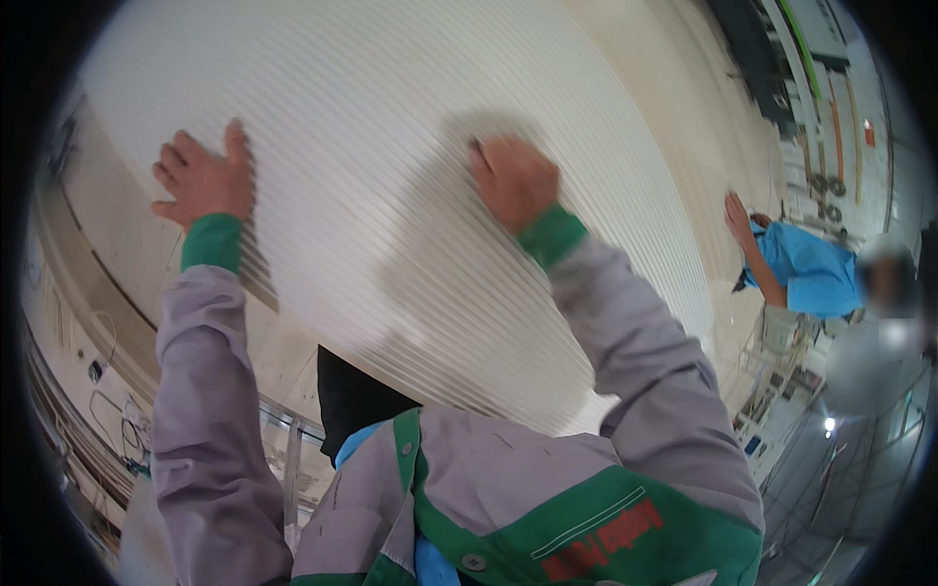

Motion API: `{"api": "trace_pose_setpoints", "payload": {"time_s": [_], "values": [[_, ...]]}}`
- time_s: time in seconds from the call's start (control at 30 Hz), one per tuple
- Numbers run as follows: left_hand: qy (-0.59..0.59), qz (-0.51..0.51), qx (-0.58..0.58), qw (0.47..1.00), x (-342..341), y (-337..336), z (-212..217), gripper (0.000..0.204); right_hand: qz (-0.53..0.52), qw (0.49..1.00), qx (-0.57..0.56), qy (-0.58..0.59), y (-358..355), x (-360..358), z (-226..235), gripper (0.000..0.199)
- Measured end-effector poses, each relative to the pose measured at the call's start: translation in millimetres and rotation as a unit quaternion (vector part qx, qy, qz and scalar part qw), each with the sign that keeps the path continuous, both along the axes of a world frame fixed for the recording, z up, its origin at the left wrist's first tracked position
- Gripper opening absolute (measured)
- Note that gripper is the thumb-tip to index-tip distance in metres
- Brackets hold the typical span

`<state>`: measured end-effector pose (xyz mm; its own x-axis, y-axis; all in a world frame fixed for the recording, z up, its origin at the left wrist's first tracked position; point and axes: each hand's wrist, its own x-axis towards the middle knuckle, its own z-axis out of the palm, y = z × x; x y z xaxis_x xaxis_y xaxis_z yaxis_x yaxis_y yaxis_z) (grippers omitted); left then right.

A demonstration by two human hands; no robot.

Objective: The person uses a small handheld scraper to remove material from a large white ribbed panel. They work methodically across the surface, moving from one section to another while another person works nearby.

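Note:
A large white panel (391, 117) with fine parallel ribs spreads out in front of me. My left hand (210, 178) is at its left edge, fingers spread and thumb apart, with nothing seen in it. Over the middle of the ribbed surface is my right hand (518, 184), its fingers curled in. A small dark spot shows by its thumb; what it holds, if anything, is too blurred to make out. The right arm casts a shadow on the panel. Both forearms wear grey sleeves with green cuffs.
At the right, a person in a blue shirt (806, 269) stands beyond the panel's far side, one arm stretched toward it. A metal frame (293, 459) stands by my left side. Cables (127, 430) lie at the lower left. Equipment (831, 107) lines the upper right.

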<state>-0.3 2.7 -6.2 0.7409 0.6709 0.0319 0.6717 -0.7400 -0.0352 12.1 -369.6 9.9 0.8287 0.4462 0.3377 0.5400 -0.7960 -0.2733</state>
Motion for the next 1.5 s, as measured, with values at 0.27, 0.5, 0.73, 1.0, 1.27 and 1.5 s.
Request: {"api": "trace_pose_setpoints", "payload": {"time_s": [0.27,0.5,0.73,1.0,1.27,1.5], "values": [[-0.019,-0.008,-0.085,0.996,-5.3,-0.4,18.6,0.095,0.021,0.999,-0.039,0.008,275.9,213.7,7.9,0.024],[-0.032,-0.006,-0.093,0.995,-7.0,-3.3,27.9,0.092,-0.009,0.992,-0.065,0.11,184.5,149.9,-2.2,0.033],[-0.033,-0.002,-0.051,0.998,-7.3,-1.3,17.8,0.092,-0.035,0.99,-0.121,0.059,-152.4,-140.8,17.6,0.012],[-0.017,-0.001,-0.072,0.997,-2.4,0.7,17.6,0.09,-0.091,0.972,-0.165,0.143,-207.8,-191.1,40.2,0.02],[-0.033,-0.01,-0.064,0.997,-3.8,2.9,14.0,0.091,-0.024,0.998,-0.062,0.02,106.2,84.1,-14.3,0.024],[-0.013,0.001,-0.078,0.997,-3.7,3.8,22.5,0.092,0.015,0.996,-0.079,0.025,263.6,199.3,9.1,0.026]]}}
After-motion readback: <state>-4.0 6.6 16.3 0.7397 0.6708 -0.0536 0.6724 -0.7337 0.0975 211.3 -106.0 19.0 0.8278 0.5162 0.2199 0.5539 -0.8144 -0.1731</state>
